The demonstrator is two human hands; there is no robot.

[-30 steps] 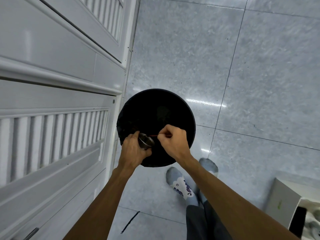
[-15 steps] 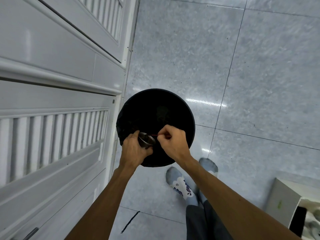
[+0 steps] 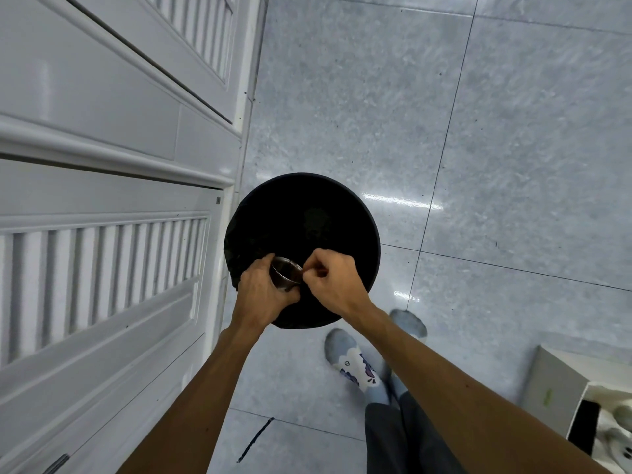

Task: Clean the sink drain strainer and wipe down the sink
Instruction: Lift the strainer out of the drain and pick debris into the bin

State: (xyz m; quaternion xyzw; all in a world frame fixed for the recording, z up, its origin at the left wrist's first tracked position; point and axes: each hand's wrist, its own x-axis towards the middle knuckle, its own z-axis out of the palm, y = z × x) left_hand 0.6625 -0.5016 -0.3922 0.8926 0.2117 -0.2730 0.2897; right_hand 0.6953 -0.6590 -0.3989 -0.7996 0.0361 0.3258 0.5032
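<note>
I hold a small round metal sink strainer point(image 3: 285, 277) over the near edge of a black round bin point(image 3: 304, 220) that stands on the floor. My left hand point(image 3: 263, 295) grips the strainer from the left and below. My right hand point(image 3: 330, 282) is closed right beside it, its pinched fingertips at the strainer's right rim; what they pinch is hidden in this frame. The sink is out of view.
White louvred cabinet doors point(image 3: 102, 206) run along the left, close to the bin. Grey floor tiles point(image 3: 478, 131) spread to the right. My socked feet point(image 3: 355, 360) stand just behind the bin. A white box point(image 3: 561, 388) sits at the lower right.
My right hand has moved left, closer to the strainer; the thin red piece seen between its fingers and the strainer earlier no longer shows. My left hand has stayed put.
</note>
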